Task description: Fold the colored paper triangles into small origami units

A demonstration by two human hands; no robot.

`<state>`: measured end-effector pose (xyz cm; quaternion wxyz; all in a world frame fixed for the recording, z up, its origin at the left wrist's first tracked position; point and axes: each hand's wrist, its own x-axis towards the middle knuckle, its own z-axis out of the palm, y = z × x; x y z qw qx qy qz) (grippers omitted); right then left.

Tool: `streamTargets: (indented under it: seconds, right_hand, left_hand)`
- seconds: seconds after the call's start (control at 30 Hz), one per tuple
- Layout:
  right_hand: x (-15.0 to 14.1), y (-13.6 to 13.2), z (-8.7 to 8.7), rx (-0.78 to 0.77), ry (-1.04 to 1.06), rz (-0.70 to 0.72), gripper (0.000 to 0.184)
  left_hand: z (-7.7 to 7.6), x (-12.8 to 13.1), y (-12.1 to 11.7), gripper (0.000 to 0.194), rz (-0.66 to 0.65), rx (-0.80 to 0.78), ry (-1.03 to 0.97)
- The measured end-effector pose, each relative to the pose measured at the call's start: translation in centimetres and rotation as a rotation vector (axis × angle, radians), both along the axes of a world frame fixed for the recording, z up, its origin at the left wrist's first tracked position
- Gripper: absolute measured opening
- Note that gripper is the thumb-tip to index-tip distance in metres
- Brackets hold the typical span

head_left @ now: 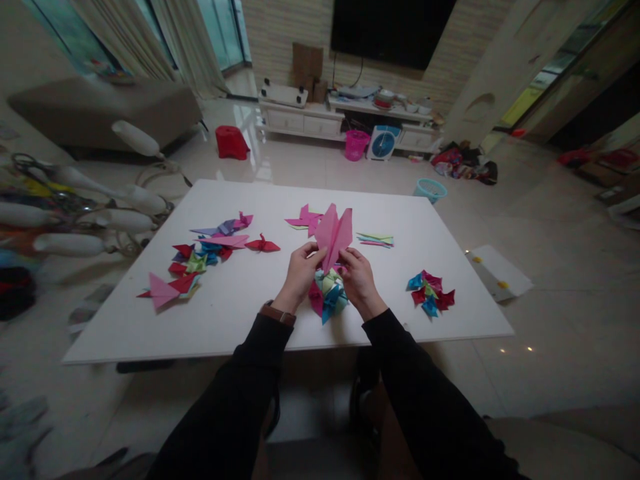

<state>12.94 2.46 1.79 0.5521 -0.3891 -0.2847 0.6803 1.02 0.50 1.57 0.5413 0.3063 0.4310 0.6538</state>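
A pink paper plane [330, 233] is held up over the middle of the white table, its folded wings facing me. My left hand [303, 270] pinches its lower left side, and my right hand [359, 277] grips its lower right side. Just below the hands lies a pile of folded paper pieces [331, 293] in green, blue and pink, partly hidden by them. Behind the plane, pink folded pieces [303, 219] rest on the tabletop. To the right is a small stack of flat folded papers [376, 240].
The white table [240, 320] carries a cluster of colourful origami [200, 257] on the left, a red paper crane [263, 245] beside it, and another origami pile [431, 293] on the right. A blue basket [431, 191] stands beyond the far right corner.
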Motion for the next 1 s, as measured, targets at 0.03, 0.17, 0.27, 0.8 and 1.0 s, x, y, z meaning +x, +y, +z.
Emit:
streamTargets:
  seconds: [0.03, 0.17, 0.27, 0.8, 1.0]
  right_hand:
    - [0.0, 0.0, -0.1, 0.004, -0.004, -0.002, 0.026]
    - [-0.2, 0.1, -0.5, 0.031, -0.018, 0.0, 0.029]
    - [-0.3, 0.0, -0.7, 0.051, -0.06, -0.008, 0.031]
    - [0.0, 0.4, -1.0, 0.036, -0.074, -0.061, 0.038]
    - [0.8, 1.0, -0.8, 0.144, -0.123, -0.185, 0.032]
  left_hand:
    - [0.0, 0.0, 0.0, 0.036, -0.008, 0.003, -0.007]
    - [0.0, 0.0, -0.1, 0.05, -0.037, 0.01, -0.05]
    - [0.1, 0.1, -0.2, 0.054, -0.04, 0.001, -0.05]
    - [-0.6, 0.1, -0.4, 0.033, -0.08, -0.044, 0.156]
    - [-0.9, -0.1, -0.4, 0.038, -0.105, -0.092, 0.147]
